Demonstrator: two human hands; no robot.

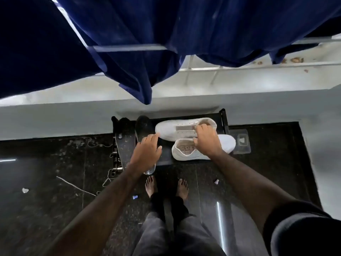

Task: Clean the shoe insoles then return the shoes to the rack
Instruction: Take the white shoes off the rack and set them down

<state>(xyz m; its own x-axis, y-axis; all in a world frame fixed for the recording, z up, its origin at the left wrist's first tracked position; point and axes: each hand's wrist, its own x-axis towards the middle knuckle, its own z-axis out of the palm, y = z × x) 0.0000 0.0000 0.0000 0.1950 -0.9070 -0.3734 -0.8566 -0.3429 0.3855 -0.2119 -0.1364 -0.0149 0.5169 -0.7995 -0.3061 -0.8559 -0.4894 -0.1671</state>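
Shoes: two white sneakers lie on the top of a low black rack (224,117) against the wall.
Far sneaker (177,129): lies on its side along the back of the rack, toe to the left, opening to the right.
Near sneaker (186,151): sits just in front of it, touching or nearly so, opening to the left, toe to the right at the rack's right edge.
Right hand (207,141): reaches over both sneakers, fingers curled down onto the far sneaker's opening and the near sneaker's upper; whether the grip truly holds either one I cannot tell.
Left hand (147,154): hovers palm down over the rack's left part, fingers loosely spread and relaxed, fingertips near the far sneaker's toe; grip wide, though a clear object shows just under the wrist and I cannot tell if it is held.
Black shoe (144,127): lies on the rack left of the white pair.
Clear plastic tray (241,143): on the floor just right of the rack.
Floor (55,182): dark polished stone with bits of string and litter; bare feet stand before the rack.
Blue cloth (129,43): hangs overhead from rails.
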